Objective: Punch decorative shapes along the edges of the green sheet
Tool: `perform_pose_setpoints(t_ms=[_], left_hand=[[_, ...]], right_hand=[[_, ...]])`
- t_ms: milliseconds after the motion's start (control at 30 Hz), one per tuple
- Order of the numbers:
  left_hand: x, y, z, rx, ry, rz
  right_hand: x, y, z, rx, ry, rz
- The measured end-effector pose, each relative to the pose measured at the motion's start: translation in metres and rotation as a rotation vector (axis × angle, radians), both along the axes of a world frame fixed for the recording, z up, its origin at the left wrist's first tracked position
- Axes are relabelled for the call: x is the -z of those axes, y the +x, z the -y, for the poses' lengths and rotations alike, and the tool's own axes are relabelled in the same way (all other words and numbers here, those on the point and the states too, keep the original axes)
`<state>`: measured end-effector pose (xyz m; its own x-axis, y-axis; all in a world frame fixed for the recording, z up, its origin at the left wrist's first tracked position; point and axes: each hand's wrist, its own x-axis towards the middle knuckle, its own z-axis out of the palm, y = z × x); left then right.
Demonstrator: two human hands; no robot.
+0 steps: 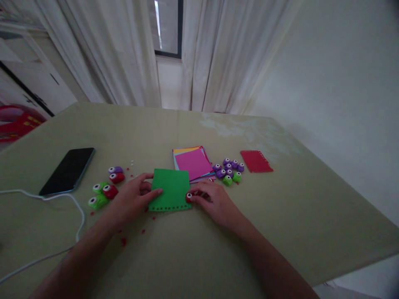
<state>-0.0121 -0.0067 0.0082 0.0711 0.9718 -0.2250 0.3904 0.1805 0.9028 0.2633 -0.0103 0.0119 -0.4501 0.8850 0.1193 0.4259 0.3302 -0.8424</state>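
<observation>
A green foam-like sheet (171, 189) is held near the table's middle, with a row of small holes along its near edge. My left hand (137, 193) grips its left side, thumb on top and fingers partly behind it. At the sheet's lower right edge, my right hand (213, 201) pinches a small red one-eyed toy hole punch (188, 197). Whether the punch's mouth is around the edge cannot be seen. A stack of coloured sheets (193, 164), pink on top, lies just beyond the green one. Part of another small eyed piece shows behind my right hand.
Several purple and green one-eyed punches (229, 169) cluster right of the stack, near a red sheet (256, 161) with notched edges. More punches (104, 193) sit at left. A black phone (68, 170), a white cable (81, 216) and red paper bits (124, 241) lie on the table.
</observation>
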Motion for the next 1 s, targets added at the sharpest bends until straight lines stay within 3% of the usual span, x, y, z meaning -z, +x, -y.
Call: perform_pose_setpoints(t_ms=[600, 833, 1000], left_hand=[[0.002, -0.001, 0.0, -0.005, -0.011, -0.027], [0.005, -0.003, 0.0, 0.021, 0.007, -0.064], [0.011, -0.005, -0.001, 0.055, 0.041, -0.114]], right_hand=[[0.002, 0.001, -0.001, 0.002, -0.028, -0.02], [0.006, 0.002, 0.0, 0.136, -0.166, -0.161], [0.001, 0.001, -0.003, 0.188, -0.214, -0.119]])
